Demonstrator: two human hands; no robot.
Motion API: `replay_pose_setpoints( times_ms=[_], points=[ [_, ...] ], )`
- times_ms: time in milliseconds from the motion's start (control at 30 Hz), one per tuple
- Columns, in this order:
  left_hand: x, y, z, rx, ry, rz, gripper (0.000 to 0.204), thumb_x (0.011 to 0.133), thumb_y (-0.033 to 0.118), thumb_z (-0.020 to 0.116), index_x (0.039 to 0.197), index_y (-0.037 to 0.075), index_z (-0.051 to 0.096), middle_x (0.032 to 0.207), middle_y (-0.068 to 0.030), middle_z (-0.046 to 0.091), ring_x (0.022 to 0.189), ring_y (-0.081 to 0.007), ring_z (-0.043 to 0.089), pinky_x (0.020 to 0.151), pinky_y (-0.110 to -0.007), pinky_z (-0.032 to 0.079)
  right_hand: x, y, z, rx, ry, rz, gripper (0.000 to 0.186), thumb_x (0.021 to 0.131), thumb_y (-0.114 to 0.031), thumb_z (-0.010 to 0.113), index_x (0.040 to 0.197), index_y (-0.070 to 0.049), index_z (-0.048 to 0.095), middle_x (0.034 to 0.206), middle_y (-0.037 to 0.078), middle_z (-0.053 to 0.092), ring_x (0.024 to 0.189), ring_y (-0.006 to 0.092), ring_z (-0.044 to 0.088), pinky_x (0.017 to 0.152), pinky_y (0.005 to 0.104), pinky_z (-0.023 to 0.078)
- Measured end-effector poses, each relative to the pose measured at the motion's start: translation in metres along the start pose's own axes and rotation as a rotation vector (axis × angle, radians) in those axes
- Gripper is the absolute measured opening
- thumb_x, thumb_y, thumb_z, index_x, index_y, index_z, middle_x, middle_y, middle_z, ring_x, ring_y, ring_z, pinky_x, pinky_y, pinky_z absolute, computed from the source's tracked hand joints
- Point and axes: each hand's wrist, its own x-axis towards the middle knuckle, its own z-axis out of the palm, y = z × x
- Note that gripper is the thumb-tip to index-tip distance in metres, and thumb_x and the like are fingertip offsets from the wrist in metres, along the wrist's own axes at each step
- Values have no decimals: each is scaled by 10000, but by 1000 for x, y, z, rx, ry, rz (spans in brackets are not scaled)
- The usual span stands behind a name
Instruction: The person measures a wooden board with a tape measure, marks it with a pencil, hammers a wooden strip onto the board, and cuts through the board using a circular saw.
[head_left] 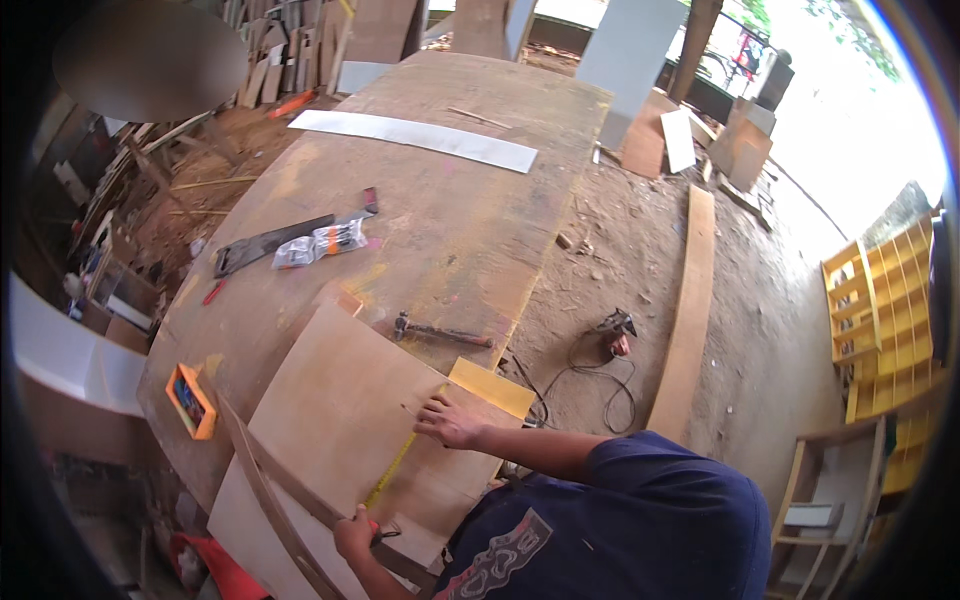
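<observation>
My left hand (356, 534) is closed around a tape measure (376, 530) with a red and black case, at the near edge of a pale plywood panel (330, 390). The yellow tape blade (392, 470) runs out across the panel toward my right hand (450, 422). That hand lies over the blade with its fingers curled, and a thin pencil-like stick (407, 409) pokes out at the fingertips. Just beyond it is a yellow board (492, 388). Past the panel's far edge rests a hammer (440, 330).
The large worktable (450, 230) carries a handsaw (270, 245), a clear plastic packet (322, 243), a long white strip (420, 138) and an orange box (190, 402). A corded power tool (616, 332) and a long plank (685, 310) lie on the dirt floor. Yellow shelving (885, 310) stands right.
</observation>
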Motion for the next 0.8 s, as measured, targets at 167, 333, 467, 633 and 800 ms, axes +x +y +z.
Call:
replay_pose_setpoints(
  times_ms=[167, 333, 467, 633, 800],
  points=[
    [78, -16, -20, -24, 82, -7, 780, 996, 693, 658, 1095, -60, 837, 1101, -315, 803, 1117, -478, 775, 969, -559, 594, 80, 0, 34, -116, -192, 27, 746, 790, -349, 923, 1468, -185, 659, 1448, 103, 633, 1466, 320, 516, 1311, 575, 334],
    [139, 11, -33, -35, 149, 50, 914, 962, 811, 594, 1084, -62, 835, 1114, -324, 799, 1148, -501, 761, 1004, -569, 589, 117, 49, 61, -171, -146, 178, 1020, 705, -420, 973, 1623, -238, 568, 1659, 119, 539, 1602, 384, 397, 1368, 611, 270],
    [149, 12, -60, -78, 186, 33, 842, 964, 757, 637, 1108, -49, 836, 1117, -313, 804, 1134, -480, 774, 992, -559, 598, 163, 40, 63, -216, -206, 194, 800, 780, -277, 898, 1530, -202, 632, 1569, 103, 584, 1549, 347, 447, 1356, 584, 279],
    [180, 15, -78, -109, 106, -34, 729, 984, 683, 673, 1066, -19, 850, 1073, -271, 824, 1079, -447, 800, 939, -534, 615, 201, 46, 61, -140, 88, 116, 377, 906, -142, 735, 1281, -180, 750, 1244, 120, 677, 1307, 337, 587, 1202, 534, 410],
    [181, 27, -96, -100, 93, -42, 687, 1002, 660, 669, 1031, 0, 857, 1043, -248, 834, 1027, -422, 815, 896, -518, 623, 225, 48, 62, -141, 173, 53, 275, 940, -114, 704, 1206, -171, 747, 1179, 117, 680, 1232, 336, 625, 1141, 522, 437]
  ],
)
